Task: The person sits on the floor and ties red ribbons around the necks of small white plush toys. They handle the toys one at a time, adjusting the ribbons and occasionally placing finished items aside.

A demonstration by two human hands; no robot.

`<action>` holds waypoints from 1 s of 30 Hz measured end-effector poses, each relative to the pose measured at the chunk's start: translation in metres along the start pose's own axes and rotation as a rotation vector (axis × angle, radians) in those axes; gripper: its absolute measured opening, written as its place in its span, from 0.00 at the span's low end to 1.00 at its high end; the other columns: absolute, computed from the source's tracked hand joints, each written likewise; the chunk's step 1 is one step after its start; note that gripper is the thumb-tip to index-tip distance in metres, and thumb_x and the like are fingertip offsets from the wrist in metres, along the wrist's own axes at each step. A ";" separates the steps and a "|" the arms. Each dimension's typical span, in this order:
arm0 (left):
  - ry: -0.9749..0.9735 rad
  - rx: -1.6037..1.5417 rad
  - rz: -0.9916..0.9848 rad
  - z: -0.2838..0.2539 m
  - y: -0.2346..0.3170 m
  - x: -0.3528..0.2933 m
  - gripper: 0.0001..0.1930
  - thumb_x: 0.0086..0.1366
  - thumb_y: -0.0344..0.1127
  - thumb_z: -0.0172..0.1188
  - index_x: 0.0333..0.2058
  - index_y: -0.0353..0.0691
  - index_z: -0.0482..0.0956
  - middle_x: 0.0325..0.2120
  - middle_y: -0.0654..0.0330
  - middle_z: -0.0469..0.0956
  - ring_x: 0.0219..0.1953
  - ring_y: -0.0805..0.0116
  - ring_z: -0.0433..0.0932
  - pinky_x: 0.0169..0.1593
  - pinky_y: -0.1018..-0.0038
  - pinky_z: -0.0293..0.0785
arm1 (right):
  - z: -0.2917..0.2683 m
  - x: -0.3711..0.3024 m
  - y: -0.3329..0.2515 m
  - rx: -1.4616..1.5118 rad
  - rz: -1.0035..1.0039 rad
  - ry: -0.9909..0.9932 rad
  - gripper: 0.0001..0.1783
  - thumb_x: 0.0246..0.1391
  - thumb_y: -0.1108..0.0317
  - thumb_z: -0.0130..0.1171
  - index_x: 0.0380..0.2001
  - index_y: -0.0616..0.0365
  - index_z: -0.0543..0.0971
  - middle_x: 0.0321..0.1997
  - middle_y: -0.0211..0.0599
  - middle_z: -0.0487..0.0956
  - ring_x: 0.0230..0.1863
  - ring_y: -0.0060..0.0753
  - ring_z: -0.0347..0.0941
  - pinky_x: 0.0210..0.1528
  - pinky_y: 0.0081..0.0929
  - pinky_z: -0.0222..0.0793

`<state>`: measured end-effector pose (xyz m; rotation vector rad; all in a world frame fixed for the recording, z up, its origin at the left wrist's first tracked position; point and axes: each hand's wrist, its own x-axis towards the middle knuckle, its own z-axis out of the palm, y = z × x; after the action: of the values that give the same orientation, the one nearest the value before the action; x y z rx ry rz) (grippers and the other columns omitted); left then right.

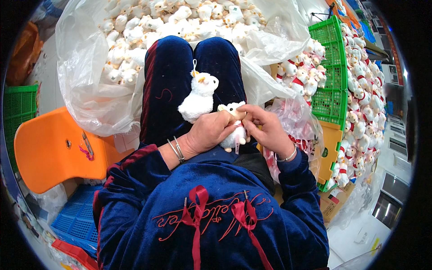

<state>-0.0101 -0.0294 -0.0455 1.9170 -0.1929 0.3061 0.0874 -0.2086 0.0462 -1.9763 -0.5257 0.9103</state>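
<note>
In my lap, both hands are closed around a small white and grey plush toy, its head up and its feet toward me. My left hand grips it from the left, with the thumb near its neck. The bent fingers of my right hand pinch at the neck from the right, where a bit of red shows. My fingers partly cover the toy, and a pale tag hangs from its front. On my thighs just beyond lies a second white plush toy with a hanging loop, untouched.
Ahead of my knees, a large clear plastic bag holds many white plush toys. Green crates stand at the right, with heaps of red-scarfed toys beyond. At the left are an orange chair holding a small cutter-like tool and a blue crate.
</note>
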 end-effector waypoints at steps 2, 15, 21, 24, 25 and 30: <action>-0.018 0.010 0.010 0.000 0.000 0.000 0.08 0.63 0.32 0.67 0.34 0.39 0.76 0.25 0.53 0.79 0.27 0.53 0.82 0.31 0.64 0.77 | -0.006 0.007 -0.002 -0.141 -0.172 -0.091 0.12 0.59 0.75 0.59 0.46 0.61 0.82 0.33 0.46 0.84 0.31 0.39 0.83 0.35 0.31 0.76; -0.036 -0.005 0.027 -0.004 0.002 0.004 0.08 0.64 0.33 0.67 0.37 0.40 0.77 0.26 0.53 0.79 0.28 0.54 0.82 0.31 0.64 0.77 | -0.021 0.022 -0.027 -0.426 -0.254 -0.244 0.06 0.57 0.72 0.56 0.34 0.63 0.78 0.29 0.52 0.79 0.34 0.55 0.79 0.36 0.41 0.73; -0.037 0.001 0.010 -0.005 0.003 0.003 0.09 0.64 0.34 0.67 0.37 0.40 0.76 0.26 0.52 0.79 0.28 0.53 0.82 0.31 0.64 0.77 | -0.036 0.021 -0.024 -0.296 -0.232 -0.237 0.06 0.55 0.71 0.55 0.33 0.63 0.76 0.23 0.46 0.74 0.26 0.49 0.73 0.32 0.39 0.69; -0.039 -0.001 0.017 -0.005 0.002 0.003 0.09 0.64 0.34 0.67 0.36 0.40 0.76 0.26 0.52 0.79 0.28 0.53 0.82 0.31 0.64 0.77 | -0.034 0.016 -0.035 -0.283 -0.142 -0.240 0.07 0.55 0.70 0.59 0.34 0.62 0.77 0.23 0.43 0.73 0.26 0.43 0.71 0.31 0.38 0.68; -0.036 0.000 0.022 -0.005 0.002 0.003 0.09 0.64 0.33 0.67 0.36 0.40 0.76 0.26 0.53 0.79 0.28 0.53 0.82 0.31 0.64 0.77 | -0.032 0.016 -0.038 -0.291 -0.104 -0.264 0.07 0.55 0.70 0.60 0.34 0.62 0.77 0.23 0.42 0.72 0.26 0.42 0.71 0.32 0.37 0.68; -0.050 0.001 0.031 -0.006 0.004 0.004 0.09 0.64 0.34 0.67 0.37 0.40 0.76 0.25 0.53 0.79 0.27 0.54 0.82 0.31 0.64 0.77 | -0.030 0.014 -0.027 -0.536 -0.289 -0.183 0.08 0.55 0.68 0.62 0.32 0.62 0.77 0.28 0.43 0.74 0.29 0.42 0.75 0.33 0.34 0.71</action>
<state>-0.0082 -0.0248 -0.0390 1.9255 -0.2563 0.2796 0.1190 -0.2015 0.0742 -2.2102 -1.2306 0.8260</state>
